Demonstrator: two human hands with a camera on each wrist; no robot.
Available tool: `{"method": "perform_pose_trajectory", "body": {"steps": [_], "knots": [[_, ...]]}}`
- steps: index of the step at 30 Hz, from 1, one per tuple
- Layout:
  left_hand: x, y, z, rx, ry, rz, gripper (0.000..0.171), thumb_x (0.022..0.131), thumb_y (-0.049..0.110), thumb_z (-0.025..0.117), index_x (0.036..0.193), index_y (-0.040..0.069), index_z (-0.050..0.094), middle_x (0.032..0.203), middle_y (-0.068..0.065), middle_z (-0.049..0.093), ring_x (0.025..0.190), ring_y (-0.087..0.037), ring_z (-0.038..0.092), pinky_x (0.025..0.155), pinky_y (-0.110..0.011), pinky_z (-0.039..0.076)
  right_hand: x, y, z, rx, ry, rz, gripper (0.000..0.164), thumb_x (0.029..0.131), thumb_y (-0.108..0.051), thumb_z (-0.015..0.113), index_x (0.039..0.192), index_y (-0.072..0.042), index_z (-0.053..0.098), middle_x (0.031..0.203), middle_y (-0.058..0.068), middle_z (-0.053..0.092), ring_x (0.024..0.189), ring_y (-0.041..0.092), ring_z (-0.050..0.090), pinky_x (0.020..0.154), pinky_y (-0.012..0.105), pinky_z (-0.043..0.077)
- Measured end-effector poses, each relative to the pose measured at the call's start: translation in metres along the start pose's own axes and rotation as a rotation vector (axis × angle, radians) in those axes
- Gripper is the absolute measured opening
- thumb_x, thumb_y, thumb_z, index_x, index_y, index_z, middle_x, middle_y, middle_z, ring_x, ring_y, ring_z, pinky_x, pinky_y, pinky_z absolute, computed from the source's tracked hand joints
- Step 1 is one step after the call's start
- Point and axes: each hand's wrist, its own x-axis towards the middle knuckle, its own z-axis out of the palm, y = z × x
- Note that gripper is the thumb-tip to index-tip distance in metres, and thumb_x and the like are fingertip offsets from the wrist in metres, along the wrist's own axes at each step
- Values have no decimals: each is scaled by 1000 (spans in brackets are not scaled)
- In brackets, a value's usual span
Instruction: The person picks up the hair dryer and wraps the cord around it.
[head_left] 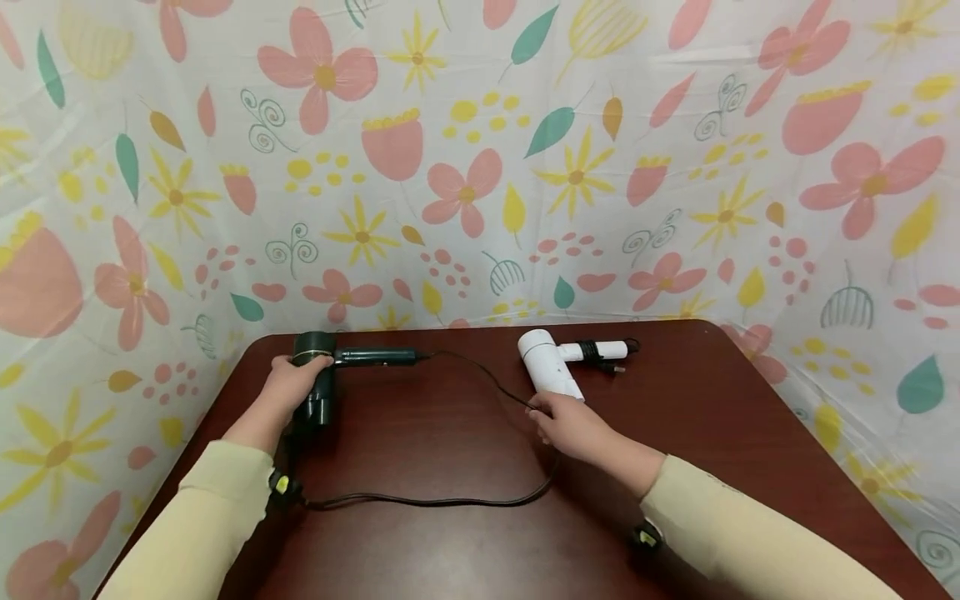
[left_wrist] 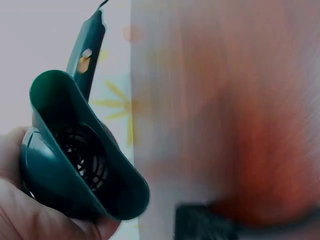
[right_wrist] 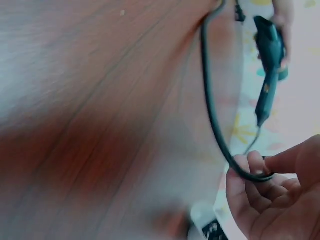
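Observation:
My left hand (head_left: pixel 294 385) grips the barrel of a dark green hair dryer (head_left: pixel 375 357), whose handle points to the right. In the left wrist view the wide flat nozzle (left_wrist: pixel 135 197) faces the camera, a grille visible inside it. From the handle's end a thin black cord (head_left: pixel 480 368) runs across to my right hand (head_left: pixel 573 427), which pinches it between thumb and fingers. Beyond the right hand the cord loops back toward the left forearm. A white hair dryer (head_left: pixel 546 367) lies just behind my right hand, its own black cord (head_left: pixel 592 352) wound round the handle.
Everything is over a dark reddish-brown table (head_left: pixel 420 550) with rounded back corners. A white curtain (head_left: pixel 465 100) printed with pink flowers and leaves hangs behind it and along both sides. Dark wrist cameras (head_left: pixel 647 535) sit by the cream sleeves (head_left: pixel 697 508).

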Motion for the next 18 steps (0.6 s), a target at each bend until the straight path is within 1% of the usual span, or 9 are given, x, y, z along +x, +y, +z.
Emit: {"method": "perform_pose_trajectory", "body": {"steps": [4,8,11,13,18], "knots": [[-27,-11,3,-77,-57,-8,109,93,67,47,153,-1,-13,148,-35,23,127,-43,40,96,-54,44,-16,12,-15,146,11,-7,19,105,-15,49,111,-2,63,72,7,57,68,18,59,61,32,50],[-51,-15,9,-126,-88,-6,107,94,69,42,154,1,-15,150,-34,20,129,-42,37,99,-55,41,-30,23,-30,205,32,0,18,105,-19,50,107,-4,61,67,6,52,61,19,52,56,31,44],[-62,-13,14,-176,-92,4,104,95,68,42,155,2,-13,150,-32,21,128,-41,37,99,-55,41,-40,32,-42,189,61,23,17,105,-23,51,108,-9,62,65,3,48,58,18,46,52,31,39],[-68,-11,17,-198,-93,8,104,95,68,42,155,3,-13,150,-31,21,127,-40,37,98,-54,41,-46,38,-48,169,87,36,17,105,-26,52,108,-13,62,65,3,48,58,18,46,52,31,38],[-77,-6,20,-210,-87,18,102,96,66,42,155,4,-13,151,-31,20,128,-41,37,97,-55,41,-59,54,-61,63,165,6,27,103,-39,53,109,-15,64,76,3,51,68,20,47,62,35,39]]}}
